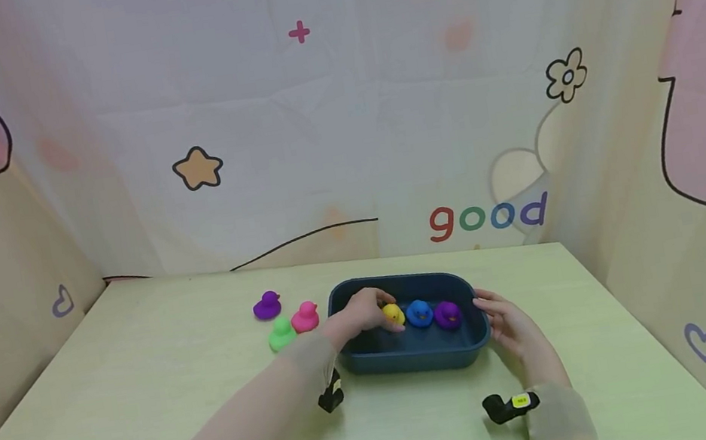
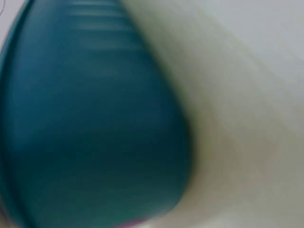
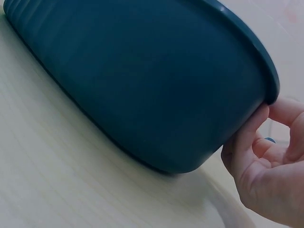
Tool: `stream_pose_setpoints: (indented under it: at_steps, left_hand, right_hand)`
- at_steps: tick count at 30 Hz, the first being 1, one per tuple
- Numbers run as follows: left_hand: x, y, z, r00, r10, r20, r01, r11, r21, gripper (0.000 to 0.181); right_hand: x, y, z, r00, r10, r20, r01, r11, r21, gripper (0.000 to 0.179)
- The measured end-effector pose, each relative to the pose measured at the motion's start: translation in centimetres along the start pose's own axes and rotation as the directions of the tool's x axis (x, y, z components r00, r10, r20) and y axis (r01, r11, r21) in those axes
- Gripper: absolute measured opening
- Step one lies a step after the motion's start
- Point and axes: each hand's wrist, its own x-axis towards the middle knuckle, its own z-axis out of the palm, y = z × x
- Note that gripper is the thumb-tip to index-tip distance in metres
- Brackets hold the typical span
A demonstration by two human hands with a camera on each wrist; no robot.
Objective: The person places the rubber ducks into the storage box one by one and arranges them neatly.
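Observation:
A dark blue plastic bin (image 1: 408, 360) stands on the table. My left hand (image 1: 363, 313) reaches over its left side, thumb and fingers about a yellow rubber duck (image 1: 394, 313). To the right of that duck, inside the bin, sit a blue rubber duck (image 1: 419, 313) and a purple rubber duck (image 1: 448, 315). My right hand (image 1: 513, 325) holds the bin's right end at the rim. In the right wrist view, fingers (image 3: 254, 126) touch the end wall just under the rim. The left wrist view is blurred and shows the bin's outer wall (image 2: 95, 118), not the hand.
Left of the bin, a purple duck (image 1: 267, 306), a pink duck (image 1: 305, 317) and a green duck (image 1: 282, 333) stand grouped on the pale table (image 1: 176, 368). Printed cloth walls (image 1: 314, 142) close in the back and both sides.

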Motion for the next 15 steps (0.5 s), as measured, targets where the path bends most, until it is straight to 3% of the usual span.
stream_pose_setpoints:
  at_steps: [4,10,15]
  left_hand:
    - [-0.5,0.4,-1.6,1.0,0.023,0.013,-0.023,1.0,0.004,0.051]
    - [-1.0,0.3,-4.9,0.997,0.073,0.017,-0.071,0.993,-0.092,0.053]
    - [-1.7,-0.6,-7.9,0.999,0.037,-0.028,-0.041,0.986,-0.16,0.056]
  right_hand:
    - [-0.1,-0.2,0.1,1.0,0.011,0.001,-0.011,1.0,0.01,0.022]
    - [-0.1,-0.1,0.1,1.0,-0.005,-0.012,0.005,1.0,0.004,0.018]
    - [-0.1,0.0,0.1,1.0,-0.008,-0.003,0.008,1.0,0.007,0.017]
